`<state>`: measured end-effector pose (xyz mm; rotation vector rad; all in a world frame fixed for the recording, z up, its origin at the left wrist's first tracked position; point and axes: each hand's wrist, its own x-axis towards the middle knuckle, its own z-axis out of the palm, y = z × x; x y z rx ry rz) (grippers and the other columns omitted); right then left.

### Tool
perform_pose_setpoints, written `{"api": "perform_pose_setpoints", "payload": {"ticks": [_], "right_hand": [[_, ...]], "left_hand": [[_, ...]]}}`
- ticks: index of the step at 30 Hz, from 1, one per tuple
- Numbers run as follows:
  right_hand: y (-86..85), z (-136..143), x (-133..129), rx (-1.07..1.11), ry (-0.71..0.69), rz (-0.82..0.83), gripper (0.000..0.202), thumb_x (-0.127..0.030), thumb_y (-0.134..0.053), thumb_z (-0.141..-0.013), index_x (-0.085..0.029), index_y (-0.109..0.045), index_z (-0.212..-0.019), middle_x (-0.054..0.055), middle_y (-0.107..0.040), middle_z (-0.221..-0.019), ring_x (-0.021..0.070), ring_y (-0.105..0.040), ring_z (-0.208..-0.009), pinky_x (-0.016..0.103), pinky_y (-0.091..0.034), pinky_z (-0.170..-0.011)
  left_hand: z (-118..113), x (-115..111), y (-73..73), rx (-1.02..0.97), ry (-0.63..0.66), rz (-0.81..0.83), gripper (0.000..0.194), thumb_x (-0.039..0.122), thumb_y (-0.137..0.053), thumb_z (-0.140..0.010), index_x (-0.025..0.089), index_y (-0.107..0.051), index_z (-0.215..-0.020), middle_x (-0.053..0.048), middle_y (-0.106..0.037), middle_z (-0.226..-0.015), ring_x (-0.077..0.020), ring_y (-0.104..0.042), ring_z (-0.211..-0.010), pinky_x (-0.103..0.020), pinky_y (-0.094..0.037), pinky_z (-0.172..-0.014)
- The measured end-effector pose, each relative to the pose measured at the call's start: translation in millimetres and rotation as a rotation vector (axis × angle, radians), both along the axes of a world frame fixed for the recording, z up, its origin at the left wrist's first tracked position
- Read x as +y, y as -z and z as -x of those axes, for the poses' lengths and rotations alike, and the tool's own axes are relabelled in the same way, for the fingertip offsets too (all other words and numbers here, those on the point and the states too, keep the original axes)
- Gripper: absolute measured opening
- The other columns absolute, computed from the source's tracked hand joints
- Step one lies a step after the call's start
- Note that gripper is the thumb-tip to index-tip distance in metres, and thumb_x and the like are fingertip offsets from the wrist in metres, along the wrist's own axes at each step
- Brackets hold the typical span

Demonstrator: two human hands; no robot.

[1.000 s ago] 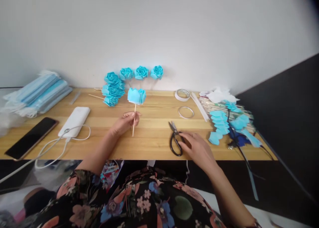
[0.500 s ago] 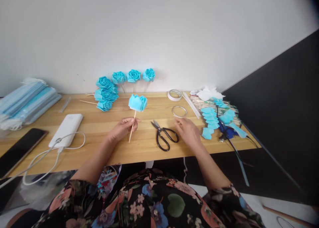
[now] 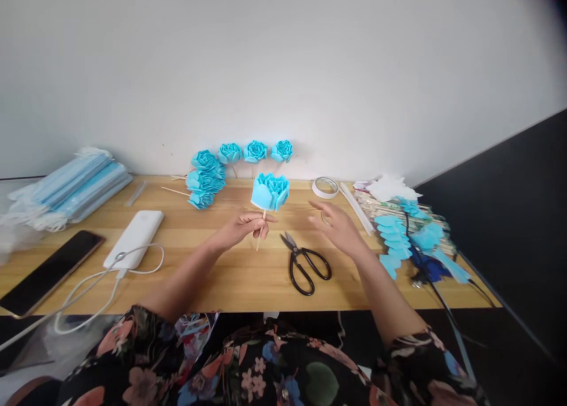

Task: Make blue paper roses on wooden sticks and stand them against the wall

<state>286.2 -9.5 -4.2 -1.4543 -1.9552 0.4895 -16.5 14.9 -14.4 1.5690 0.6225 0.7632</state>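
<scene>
A blue paper flower [image 3: 270,191] stands upright on a thin wooden stick, which my left hand [image 3: 243,227] pinches just below the bloom. My right hand [image 3: 339,226] hovers to the right of it, fingers stretched and apart. A small piece of a thin ring [image 3: 325,218] shows between those fingers; the hand hides the rest. Black-handled scissors [image 3: 305,264] lie between my hands, blades slightly parted. Beyond my right hand sits a roll of white tape [image 3: 325,187].
Finished blue flowers [image 3: 206,178] lie at the back, several more leaning on the wall. Face masks [image 3: 84,184], a phone [image 3: 51,270] and a cabled white power bank [image 3: 135,237] are left. White glue sticks [image 3: 357,208] and blue paper petals [image 3: 393,240] are right.
The view has shifted, so the table sits lower and further right. My left hand has brought the flower nearer my right hand, whose fingers have spread and now cover most of the thin ring.
</scene>
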Motion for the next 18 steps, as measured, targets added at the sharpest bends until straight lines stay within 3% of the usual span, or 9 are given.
{"api": "perform_pose_setpoints", "payload": {"ticks": [3, 6, 10, 13, 18], "right_hand": [[-19.8, 32.8, 11.3, 0.344, -0.353, 0.059, 0.093, -0.064, -0.067, -0.086, -0.030, -0.025, -0.161, 0.013, -0.044, -0.159, 0.0288, -0.042, -0.148, 0.051, -0.039, -0.117], [-32.0, 58.4, 22.3, 0.431, -0.484, -0.048, 0.120, -0.071, -0.074, -0.075, -0.034, -0.003, -0.164, 0.012, -0.029, -0.167, 0.0282, -0.025, -0.156, 0.053, -0.025, -0.125], [-38.6, 80.1, 30.6, 0.400, -0.542, -0.142, 0.122, -0.067, -0.075, -0.076, -0.037, 0.005, -0.163, 0.009, -0.027, -0.168, 0.0263, -0.019, -0.158, 0.053, -0.019, -0.128], [-39.2, 93.0, 33.5, 0.367, -0.593, -0.165, 0.127, -0.066, -0.078, -0.074, -0.038, 0.009, -0.162, 0.010, -0.028, -0.168, 0.0280, -0.021, -0.157, 0.054, -0.019, -0.127], [-34.2, 111.9, 38.0, 0.407, -0.641, -0.176, 0.127, -0.060, -0.079, -0.076, -0.037, 0.011, -0.162, 0.012, -0.027, -0.168, 0.0303, -0.034, -0.152, 0.050, -0.037, -0.119]], "left_hand": [[-9.2, 8.0, -6.8, 0.002, -0.032, -0.060, 0.054, 0.065, -0.060, -0.089, 0.013, -0.069, -0.076, -0.006, -0.065, -0.075, -0.0136, -0.051, -0.067, -0.028, -0.043, -0.068], [-11.5, 10.7, -0.6, 0.026, -0.146, -0.126, 0.055, 0.066, -0.059, -0.088, 0.014, -0.069, -0.074, -0.005, -0.064, -0.074, -0.0150, -0.052, -0.069, -0.029, -0.043, -0.070], [-7.3, 13.2, 16.2, 0.020, -0.302, -0.180, 0.059, 0.071, -0.060, -0.085, 0.014, -0.072, -0.080, -0.007, -0.068, -0.079, -0.0170, -0.056, -0.073, -0.030, -0.046, -0.074], [-6.0, 15.3, 24.4, -0.006, -0.349, -0.193, 0.058, 0.072, -0.062, -0.083, 0.015, -0.074, -0.082, -0.008, -0.072, -0.086, -0.0206, -0.061, -0.082, -0.034, -0.049, -0.085], [-9.3, 16.1, 24.9, -0.047, -0.312, -0.239, 0.060, 0.076, -0.058, -0.083, 0.018, -0.075, -0.085, -0.010, -0.074, -0.094, -0.0272, -0.066, -0.098, -0.041, -0.049, -0.097]]}}
